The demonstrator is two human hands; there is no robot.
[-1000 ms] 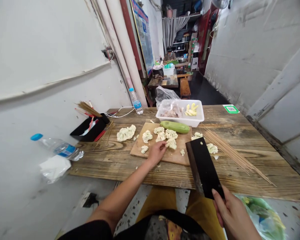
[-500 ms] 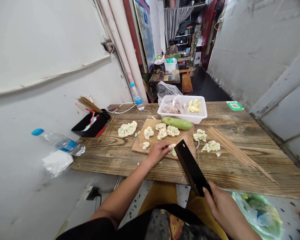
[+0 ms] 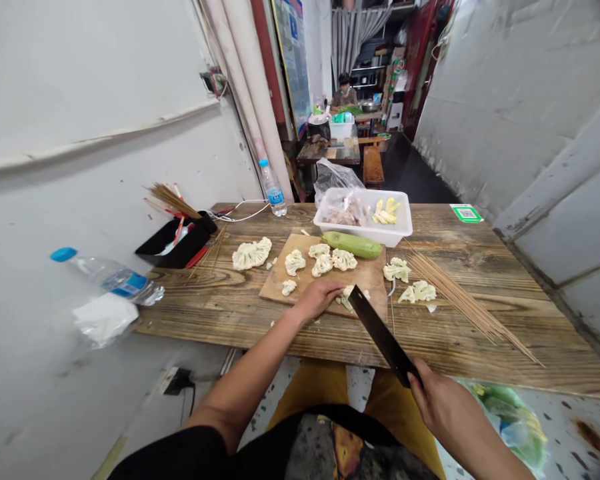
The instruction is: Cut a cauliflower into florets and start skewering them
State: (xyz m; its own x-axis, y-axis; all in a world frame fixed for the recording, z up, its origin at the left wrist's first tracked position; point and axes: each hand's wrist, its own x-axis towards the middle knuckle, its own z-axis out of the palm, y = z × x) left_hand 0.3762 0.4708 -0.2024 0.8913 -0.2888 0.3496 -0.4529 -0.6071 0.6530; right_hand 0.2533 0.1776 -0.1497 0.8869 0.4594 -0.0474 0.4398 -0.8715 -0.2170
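Note:
My right hand point(image 3: 437, 397) grips the handle of a dark cleaver point(image 3: 383, 337), its blade tip reaching the front of the wooden cutting board point(image 3: 275, 287). Under and beside that tip lies a cauliflower piece point(image 3: 345, 300), partly hidden by the blade. The fingers of my left hand point(image 3: 320, 297) are closed against this piece from the left. Several cut florets point(image 3: 323, 265) rest farther back on the board, with a small one point(image 3: 289, 287) left of my hand. A pale green squash point(image 3: 351, 245) lies along the board's back edge.
A white tub point(image 3: 395, 233) with meat and yellow pieces stands behind the board. Skewers point(image 3: 455, 293) and cauliflower pieces point(image 3: 417, 292) lie to the right. At left are a larger cauliflower piece point(image 3: 251, 254), a black holder point(image 3: 173, 243) and water bottles point(image 3: 275, 193). A person point(image 3: 345, 93) sits far back.
The cleaver blade has turned more edge-on, and its tip has moved slightly left, over the cauliflower piece. My left hand stays at that piece. The whole view has shifted a little.

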